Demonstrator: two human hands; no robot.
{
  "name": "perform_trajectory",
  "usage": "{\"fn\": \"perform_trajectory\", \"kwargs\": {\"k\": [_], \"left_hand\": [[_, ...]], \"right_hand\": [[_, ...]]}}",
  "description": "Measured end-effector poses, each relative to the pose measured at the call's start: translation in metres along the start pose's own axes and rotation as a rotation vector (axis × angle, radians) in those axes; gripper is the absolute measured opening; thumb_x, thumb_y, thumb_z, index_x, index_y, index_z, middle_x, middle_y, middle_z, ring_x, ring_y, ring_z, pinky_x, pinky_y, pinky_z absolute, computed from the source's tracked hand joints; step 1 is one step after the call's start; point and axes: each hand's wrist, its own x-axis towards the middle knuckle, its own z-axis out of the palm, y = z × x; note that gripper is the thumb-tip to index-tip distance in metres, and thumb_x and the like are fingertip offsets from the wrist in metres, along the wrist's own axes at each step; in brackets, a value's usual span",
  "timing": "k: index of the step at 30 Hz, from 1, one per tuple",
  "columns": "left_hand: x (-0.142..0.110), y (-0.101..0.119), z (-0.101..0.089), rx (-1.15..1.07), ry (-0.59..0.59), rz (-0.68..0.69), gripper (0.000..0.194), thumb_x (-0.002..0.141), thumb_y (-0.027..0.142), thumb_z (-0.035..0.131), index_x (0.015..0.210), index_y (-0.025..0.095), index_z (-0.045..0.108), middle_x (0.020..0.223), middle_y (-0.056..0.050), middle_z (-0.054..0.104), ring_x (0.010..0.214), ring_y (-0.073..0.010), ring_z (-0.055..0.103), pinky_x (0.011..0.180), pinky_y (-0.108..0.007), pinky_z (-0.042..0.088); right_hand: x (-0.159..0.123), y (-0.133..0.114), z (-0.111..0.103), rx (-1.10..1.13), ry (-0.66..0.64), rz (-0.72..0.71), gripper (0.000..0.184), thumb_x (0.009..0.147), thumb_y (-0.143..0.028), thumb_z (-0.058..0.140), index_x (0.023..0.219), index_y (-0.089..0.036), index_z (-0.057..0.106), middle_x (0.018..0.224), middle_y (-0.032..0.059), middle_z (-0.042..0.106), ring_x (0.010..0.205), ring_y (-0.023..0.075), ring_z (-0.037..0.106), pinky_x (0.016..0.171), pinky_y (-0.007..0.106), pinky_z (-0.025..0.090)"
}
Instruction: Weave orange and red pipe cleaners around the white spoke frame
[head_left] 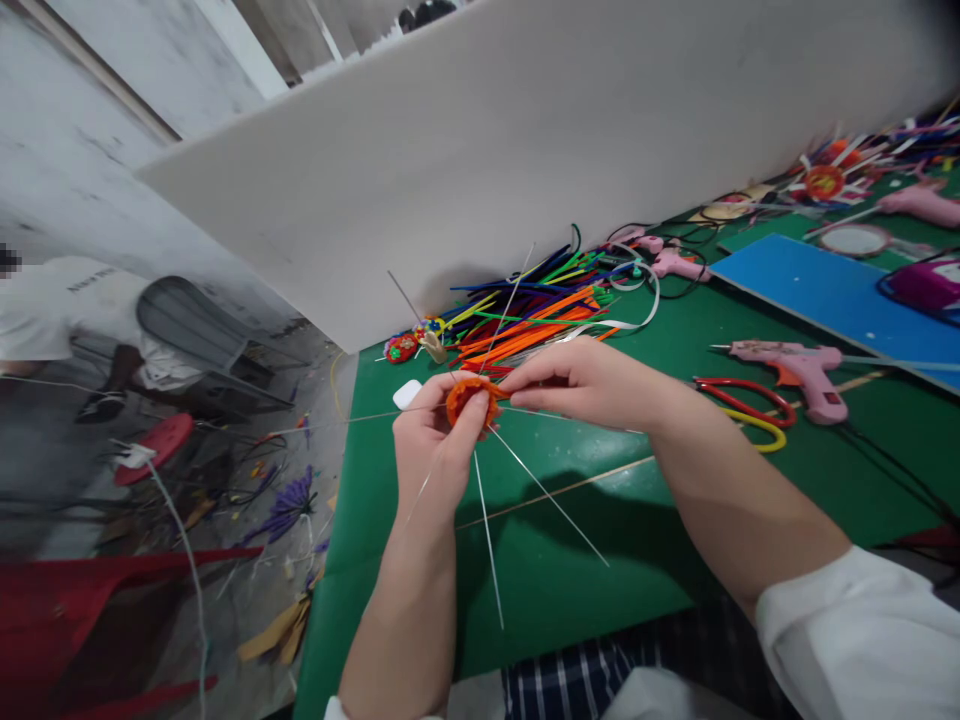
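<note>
Over the green table [600,550], my left hand [433,455] is closed on a small round orange woven piece [459,402], its thumb lying across the front. Thin pale wires or sticks [551,497] fan out from that piece in several directions. From the right, my right hand [559,385] pinches at the piece's edge, its fingertips on what looks like an orange pipe cleaner [504,393]. Just behind the left fingers lies a small white rounded object [407,394]. Part of the woven piece is covered by my fingers.
A pile of coloured pipe cleaners [532,310] lies at the back. To the right are red-and-yellow-handled scissors [757,412], a pink glue gun [806,370] with its cord, and a blue board [832,300]. A white partition [525,150] stands behind. A person [82,320] sits at far left.
</note>
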Motion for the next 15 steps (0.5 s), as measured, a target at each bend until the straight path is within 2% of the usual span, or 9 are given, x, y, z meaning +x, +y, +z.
{"fn": "perform_trajectory", "kwargs": {"k": [6, 10, 12, 15], "left_hand": [[0.001, -0.001, 0.0, 0.027, -0.003, 0.016, 0.017, 0.07, 0.026, 0.064, 0.084, 0.016, 0.061, 0.072, 0.0, 0.061, 0.056, -0.0091, 0.056, 0.049, -0.019, 0.047], [0.0, -0.003, -0.001, 0.122, 0.009, 0.097, 0.014, 0.072, 0.025, 0.063, 0.084, 0.017, 0.062, 0.074, 0.0, 0.063, 0.061, -0.009, 0.057, 0.054, -0.018, 0.047], [-0.001, -0.005, 0.0, 0.201, 0.013, 0.146, 0.013, 0.073, 0.024, 0.062, 0.084, 0.017, 0.062, 0.074, 0.0, 0.063, 0.062, -0.0089, 0.057, 0.057, -0.018, 0.047], [-0.001, -0.007, 0.001, 0.285, 0.04, 0.188, 0.013, 0.074, 0.025, 0.06, 0.085, 0.017, 0.062, 0.072, 0.001, 0.062, 0.061, -0.0088, 0.056, 0.058, -0.019, 0.046]], "right_hand": [[-0.001, -0.003, -0.005, -0.042, -0.038, -0.003, 0.019, 0.083, -0.021, 0.052, 0.094, -0.017, 0.067, 0.08, 0.0006, 0.066, 0.068, 0.0096, 0.055, 0.059, 0.02, 0.038], [-0.003, -0.005, -0.008, -0.132, -0.061, -0.016, 0.019, 0.083, -0.02, 0.052, 0.094, -0.017, 0.067, 0.081, 0.0004, 0.066, 0.07, 0.0101, 0.056, 0.061, 0.021, 0.037], [-0.005, -0.008, -0.006, -0.228, -0.047, -0.007, 0.018, 0.084, -0.021, 0.051, 0.093, -0.018, 0.066, 0.081, 0.0004, 0.066, 0.071, 0.0109, 0.056, 0.061, 0.022, 0.036], [-0.008, -0.015, 0.003, -0.462, 0.043, 0.064, 0.019, 0.085, -0.02, 0.048, 0.091, -0.018, 0.066, 0.08, 0.0021, 0.065, 0.073, 0.0135, 0.056, 0.061, 0.024, 0.035]]}}
